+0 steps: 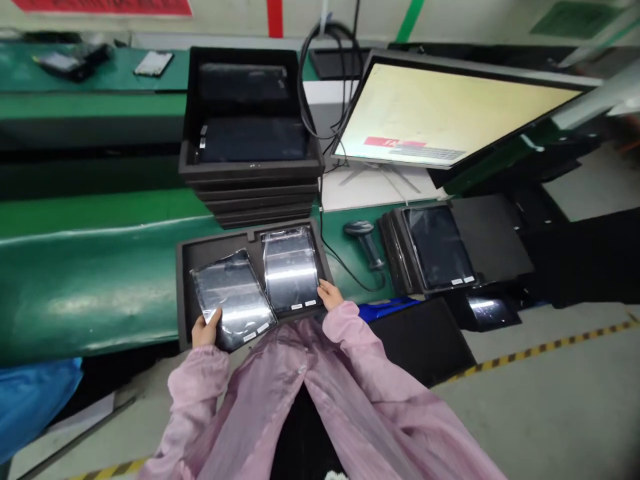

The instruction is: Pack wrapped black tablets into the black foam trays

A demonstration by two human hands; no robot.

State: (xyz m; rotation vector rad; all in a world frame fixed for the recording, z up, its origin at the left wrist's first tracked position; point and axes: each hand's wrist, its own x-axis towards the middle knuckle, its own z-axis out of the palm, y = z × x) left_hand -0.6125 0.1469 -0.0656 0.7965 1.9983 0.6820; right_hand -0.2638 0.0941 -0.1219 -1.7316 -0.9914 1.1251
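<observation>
My left hand (pixel 206 329) grips the near left edge of a glossy dark screen panel (pixel 233 297), thumb on top and the other fingers mostly hidden. That panel lies tilted across the left part of a black foam tray (pixel 187 253), its near end over the rim. A second screen panel (pixel 290 267) sits in the right part of the tray. The fingers of my right hand (pixel 330 295) are closed at its right edge. Both panels carry small white labels at their near ends and reflect bright light.
Behind the tray rises a stack of foam trays (pixel 255 177) holding more panels. A handheld scanner (pixel 365 243) with a cable lies to the right, below a monitor (pixel 450 113). Further right, another dark panel (pixel 440 247) rests on stacked foam. The green bench (pixel 90 287) extends left.
</observation>
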